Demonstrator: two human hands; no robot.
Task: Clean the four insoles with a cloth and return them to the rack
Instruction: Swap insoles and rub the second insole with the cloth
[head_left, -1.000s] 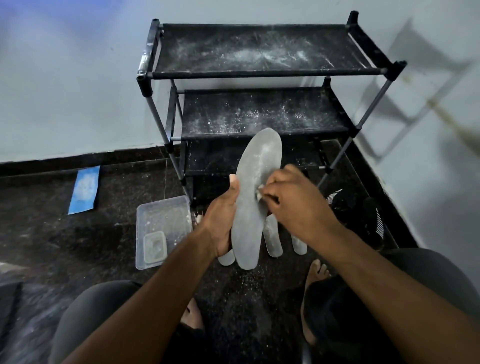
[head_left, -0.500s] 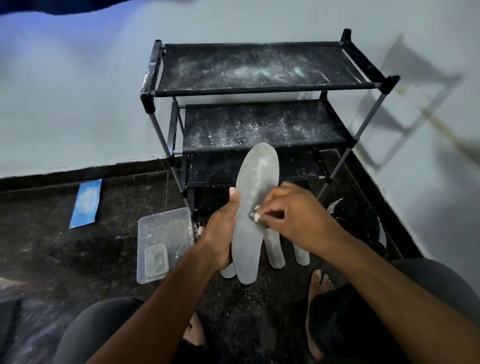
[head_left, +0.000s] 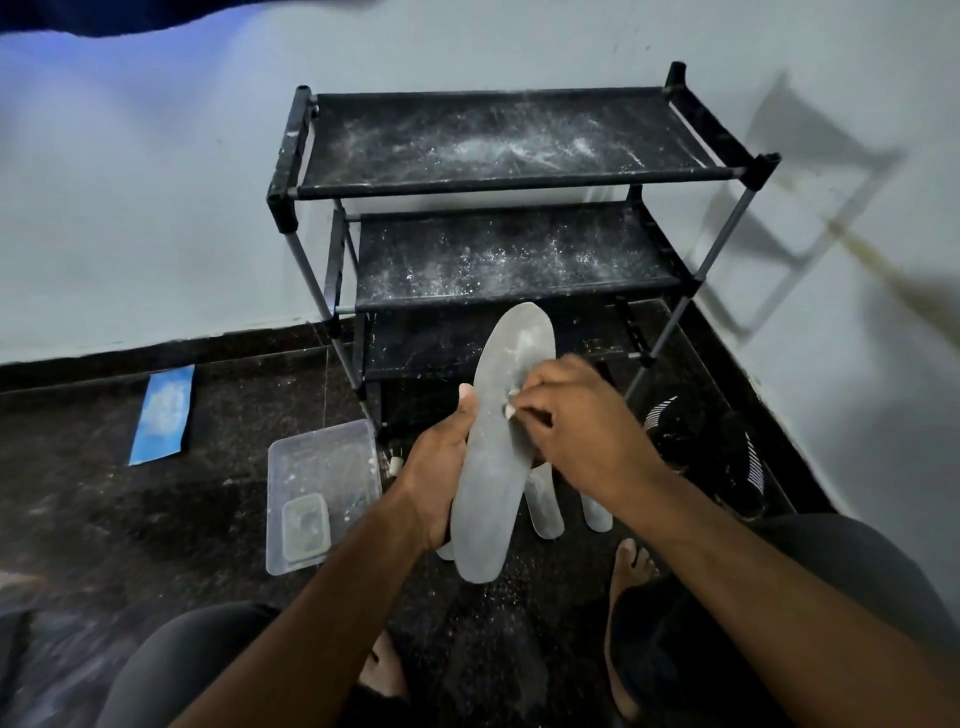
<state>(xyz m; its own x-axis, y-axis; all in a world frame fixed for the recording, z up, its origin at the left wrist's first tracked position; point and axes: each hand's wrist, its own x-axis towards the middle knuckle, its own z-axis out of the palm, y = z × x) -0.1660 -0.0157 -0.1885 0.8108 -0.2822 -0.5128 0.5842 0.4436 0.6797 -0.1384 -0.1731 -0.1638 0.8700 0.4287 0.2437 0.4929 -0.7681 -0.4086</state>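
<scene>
Gripped by the left hand (head_left: 434, 483) along its left edge, with the thumb lying up the side, a grey insole (head_left: 498, 441) is being held upright in front of the rack (head_left: 519, 176). Further left on the dark floor (head_left: 104, 493), a blue sheet (head_left: 162, 415) is lying near the wall, and a clear plastic tray (head_left: 322, 493) is sitting just beside the rack's foot. A small whitish scrap, seemingly the cloth (head_left: 510, 410), is being pinched by the curled fingers of the right hand (head_left: 582, 431) and pressed against the insole's middle. Behind the held insole, other insoles (head_left: 545, 504) are being kept on the floor, partly hidden. White dust is being carried by the rack's black shelves. Dark striped footwear (head_left: 727, 452) is lying to the right by the wall.
</scene>
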